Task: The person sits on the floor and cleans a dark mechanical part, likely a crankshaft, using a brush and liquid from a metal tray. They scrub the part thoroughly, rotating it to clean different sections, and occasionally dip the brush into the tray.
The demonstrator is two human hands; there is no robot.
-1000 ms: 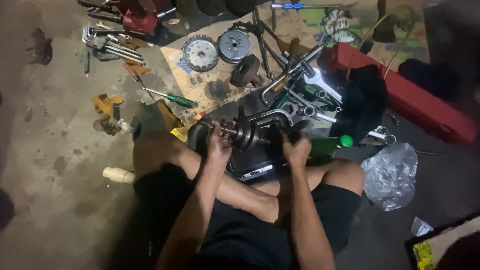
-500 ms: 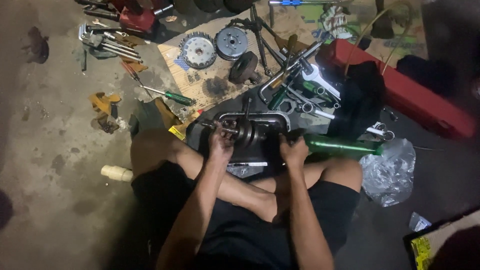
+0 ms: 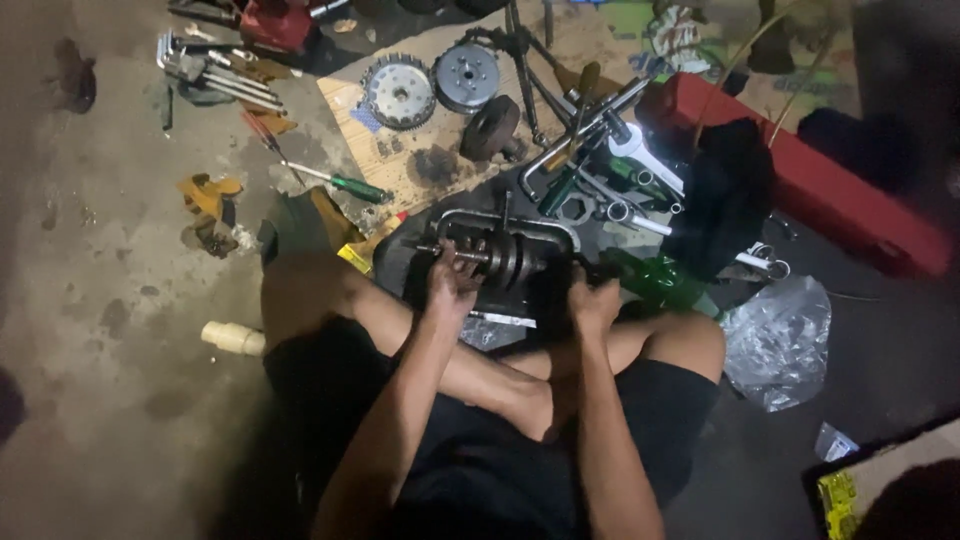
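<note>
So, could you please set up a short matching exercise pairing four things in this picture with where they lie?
Things:
1. screwdriver with a green handle
2. crumpled clear plastic bag
3. two round toothed discs
4. geared metal shaft

Places:
A. on the floor beside the person's right knee
B. held between the left hand and the right hand
C. half on the front edge of the wooden board, pointing left
D. side by side at the far end of the wooden board

Pairs: 1-C, 2-A, 3-D, 4-B
</note>
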